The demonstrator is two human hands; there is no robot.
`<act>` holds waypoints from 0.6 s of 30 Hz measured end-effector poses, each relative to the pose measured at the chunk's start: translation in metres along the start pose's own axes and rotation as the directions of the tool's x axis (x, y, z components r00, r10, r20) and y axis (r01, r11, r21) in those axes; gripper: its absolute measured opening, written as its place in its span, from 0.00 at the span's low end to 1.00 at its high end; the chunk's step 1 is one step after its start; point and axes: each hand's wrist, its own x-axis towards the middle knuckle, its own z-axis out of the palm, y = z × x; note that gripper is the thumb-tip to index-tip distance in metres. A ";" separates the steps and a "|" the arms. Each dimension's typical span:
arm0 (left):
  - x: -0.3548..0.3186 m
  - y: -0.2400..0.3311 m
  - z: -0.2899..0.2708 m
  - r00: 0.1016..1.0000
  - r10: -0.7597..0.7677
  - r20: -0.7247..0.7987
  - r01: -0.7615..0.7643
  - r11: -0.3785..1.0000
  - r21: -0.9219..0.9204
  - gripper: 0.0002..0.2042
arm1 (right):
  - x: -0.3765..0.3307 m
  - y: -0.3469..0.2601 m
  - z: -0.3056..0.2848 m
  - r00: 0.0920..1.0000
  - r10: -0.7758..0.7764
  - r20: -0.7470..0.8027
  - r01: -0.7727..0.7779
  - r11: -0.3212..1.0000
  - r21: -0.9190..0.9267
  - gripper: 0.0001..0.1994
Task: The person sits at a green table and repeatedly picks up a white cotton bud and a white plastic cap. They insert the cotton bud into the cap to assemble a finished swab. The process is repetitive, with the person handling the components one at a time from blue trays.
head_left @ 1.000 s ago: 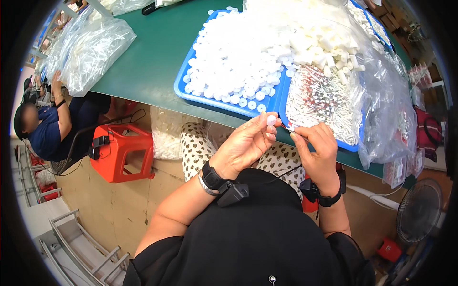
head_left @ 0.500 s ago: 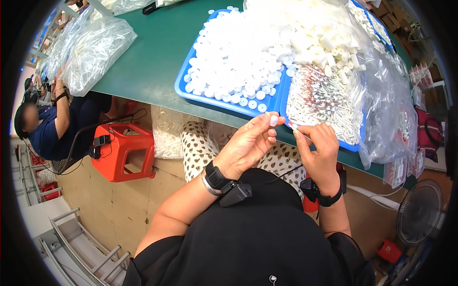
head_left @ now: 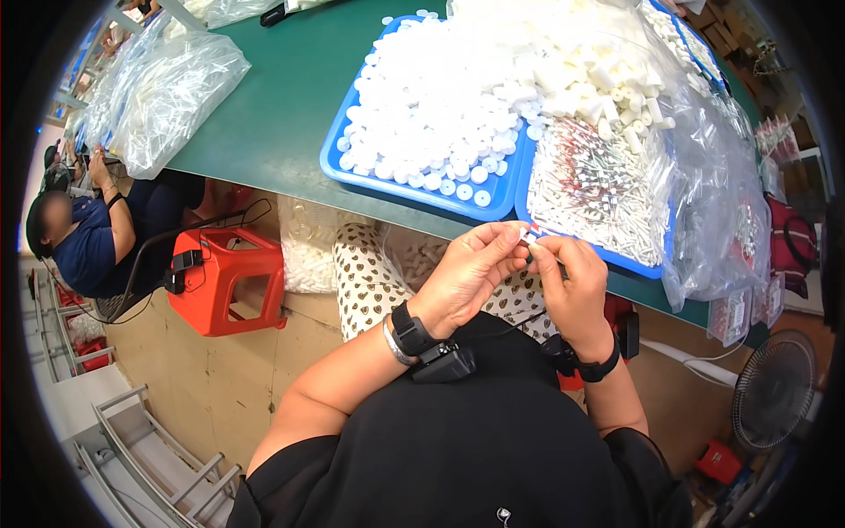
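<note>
Green table (head_left: 264, 132) spans far side of room, with red stool (head_left: 198, 310) at left and fan (head_left: 775, 387) at right. On table we note left blue tray (head_left: 499, 199) heaped with white discs (head_left: 422, 114), right blue tray (head_left: 647, 267) with thin white sticks (head_left: 590, 207). Left hand (head_left: 471, 267) and right hand (head_left: 574, 286) — fingers curled, tips together — pinch small white-and-red piece (head_left: 531, 235) near trays' near edge; one part or two, we cannot tell.
</note>
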 end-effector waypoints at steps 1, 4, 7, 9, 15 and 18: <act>0.001 -0.002 -0.004 1.000 -0.004 0.031 0.004 1.000 -0.001 0.13 | -0.002 0.001 0.003 0.987 0.156 0.041 -0.161 0.974 0.162 0.03; 0.002 -0.008 -0.005 0.996 0.019 0.089 -0.019 1.000 -0.002 0.13 | -0.002 0.003 0.008 0.918 0.363 0.161 -0.388 0.730 0.563 0.04; 0.002 -0.010 -0.009 0.998 -0.011 0.056 0.011 1.000 -0.004 0.13 | -0.007 0.007 0.018 0.991 0.119 -0.058 -0.111 0.986 0.122 0.04; 0.002 -0.010 -0.014 0.999 -0.040 0.025 0.040 0.999 -0.009 0.13 | -0.003 0.007 0.016 0.997 -0.041 -0.058 0.038 0.998 -0.057 0.05; -0.003 0.010 -0.003 0.991 0.053 -0.120 -0.039 0.993 0.112 0.15 | 0.012 0.002 0.005 0.983 0.147 0.112 -0.164 0.972 0.167 0.05; -0.006 0.013 -0.002 0.987 0.064 -0.147 -0.049 0.993 0.105 0.16 | 0.030 0.023 -0.004 0.988 -0.152 -0.029 0.142 0.963 -0.229 0.05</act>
